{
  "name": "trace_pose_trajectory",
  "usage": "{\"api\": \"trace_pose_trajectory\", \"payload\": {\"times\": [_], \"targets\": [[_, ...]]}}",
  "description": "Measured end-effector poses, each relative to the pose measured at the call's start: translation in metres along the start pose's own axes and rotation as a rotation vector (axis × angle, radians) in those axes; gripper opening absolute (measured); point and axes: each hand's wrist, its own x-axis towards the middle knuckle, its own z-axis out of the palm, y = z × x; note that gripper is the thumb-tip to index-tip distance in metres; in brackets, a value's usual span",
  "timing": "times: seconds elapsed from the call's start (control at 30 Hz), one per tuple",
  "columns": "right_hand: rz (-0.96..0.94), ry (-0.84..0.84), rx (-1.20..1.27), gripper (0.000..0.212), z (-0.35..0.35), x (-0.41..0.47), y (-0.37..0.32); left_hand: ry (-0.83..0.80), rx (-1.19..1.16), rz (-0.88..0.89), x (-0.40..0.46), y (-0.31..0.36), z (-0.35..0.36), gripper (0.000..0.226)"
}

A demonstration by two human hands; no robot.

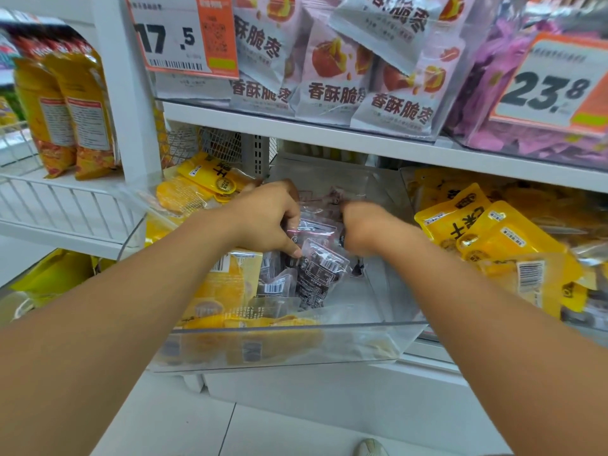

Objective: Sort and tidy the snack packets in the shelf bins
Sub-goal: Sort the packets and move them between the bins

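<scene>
The dark, clear-wrapped snack packets (316, 274) stand bunched in the clear plastic bin (296, 343), long sides upright, directly under my hands. My left hand (266, 218) pinches the bunch's top edge; my right hand (362, 225) curls at its far side, its grip blurred. Yellow packets (227, 281) lie just left.

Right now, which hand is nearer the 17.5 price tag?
Left. The left hand is below the 17.5 price tag, slightly right of it; the right hand is farther right.
</scene>
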Motion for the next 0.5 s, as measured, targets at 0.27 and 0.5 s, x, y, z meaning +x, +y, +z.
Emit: {"api": "trace_pose_trajectory", "payload": {"times": [0.27,0.5], "targets": [[0.009,-0.151,-0.064,0.039,0.019,0.015,-0.001,0.010,-0.011,-0.011,-0.001,-0.001,-0.002,0.040],[-0.004,-0.221,-0.066,0.046,0.026,0.016,-0.001,0.010,-0.015,-0.034,-0.003,-0.001,-0.003,0.039]]}}
